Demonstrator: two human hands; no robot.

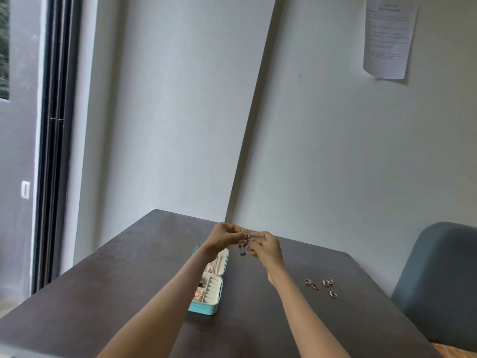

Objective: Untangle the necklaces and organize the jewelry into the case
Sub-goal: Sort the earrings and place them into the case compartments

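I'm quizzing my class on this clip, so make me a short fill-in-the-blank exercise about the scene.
1. Both hands, left hand and right hand, hold a dangling jewelry piece above the ____.
2. The teal jewelry case lies ____ on the table.
3. The loose rings lie to the ____ of the case.

Answers: table; open; right

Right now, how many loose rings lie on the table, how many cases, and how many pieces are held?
Loose rings on the table: about 6, two overlapping
Jewelry case: 1, open
Dangling piece, pinched by left hand and right hand: 1
Total: about 8
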